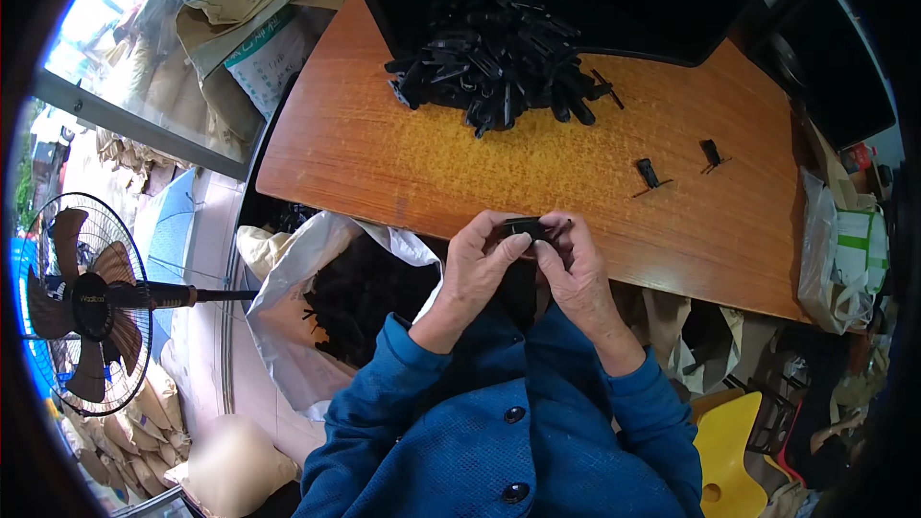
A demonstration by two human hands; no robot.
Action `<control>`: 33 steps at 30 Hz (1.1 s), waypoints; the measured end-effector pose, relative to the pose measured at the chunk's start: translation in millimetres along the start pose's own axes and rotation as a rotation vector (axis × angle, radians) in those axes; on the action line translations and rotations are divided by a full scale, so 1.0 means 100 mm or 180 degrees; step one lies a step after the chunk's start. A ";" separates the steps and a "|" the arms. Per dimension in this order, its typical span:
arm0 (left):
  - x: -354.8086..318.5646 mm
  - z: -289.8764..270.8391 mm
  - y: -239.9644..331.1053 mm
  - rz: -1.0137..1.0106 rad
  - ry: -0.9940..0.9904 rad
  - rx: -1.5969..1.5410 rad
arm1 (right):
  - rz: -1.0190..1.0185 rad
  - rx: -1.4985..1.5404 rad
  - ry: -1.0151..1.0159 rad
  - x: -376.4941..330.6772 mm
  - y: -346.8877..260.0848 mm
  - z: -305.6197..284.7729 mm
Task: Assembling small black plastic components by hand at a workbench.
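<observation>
Between my two hands, just over the near edge of the wooden table point(432, 173), is a small black plastic part point(523, 227). My left hand point(483, 254) pinches its left end with thumb and fingers. On the other end, my right hand point(576, 273) grips it the same way, and a thin dark piece sticks out by those fingers. A large heap of similar black parts point(499, 58) lies at the back of the table. Two single black parts, one point(649, 174) nearer and one point(710, 153) farther, rest to the right.
Left of my lap stands an open white sack point(288, 326) with many black parts inside. A standing fan point(91, 305) is at far left. A dark screen-like panel point(633, 0) borders the table's back. A yellow chair point(734, 451) and plastic bags point(820, 249) are on the right.
</observation>
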State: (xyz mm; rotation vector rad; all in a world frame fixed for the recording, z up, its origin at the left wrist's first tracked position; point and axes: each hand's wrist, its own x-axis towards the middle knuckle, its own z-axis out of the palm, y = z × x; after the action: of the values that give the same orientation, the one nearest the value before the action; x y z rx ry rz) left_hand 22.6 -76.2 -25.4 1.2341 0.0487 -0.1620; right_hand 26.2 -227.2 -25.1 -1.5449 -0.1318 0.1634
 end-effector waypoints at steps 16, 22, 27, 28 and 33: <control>0.36 -0.02 0.06 0.0050 0.0464 0.0308 | 0.0075 -0.0211 -0.0045 0.35 0.06 -0.10; 0.59 0.00 0.06 -0.0115 0.0480 0.0465 | 0.0125 -0.0285 0.0096 0.52 0.10 -0.14; 0.73 0.14 0.10 0.0010 0.0242 0.0659 | 0.0106 -0.0407 0.0193 0.55 0.06 -0.28; 0.75 0.12 0.10 -0.0052 0.0074 0.0527 | 0.0230 -0.0471 -0.0028 0.55 0.02 -0.37; 1.13 -0.61 0.33 -0.0363 0.0804 0.0148 | -0.0592 -0.2749 0.0719 0.62 -0.10 -1.11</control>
State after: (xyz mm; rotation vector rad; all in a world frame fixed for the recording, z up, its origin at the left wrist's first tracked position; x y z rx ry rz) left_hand 142.1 -19.0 -28.8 1.2932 0.3363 -0.1059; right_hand 107.8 -324.5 -18.7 -2.3826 -0.1779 -0.2539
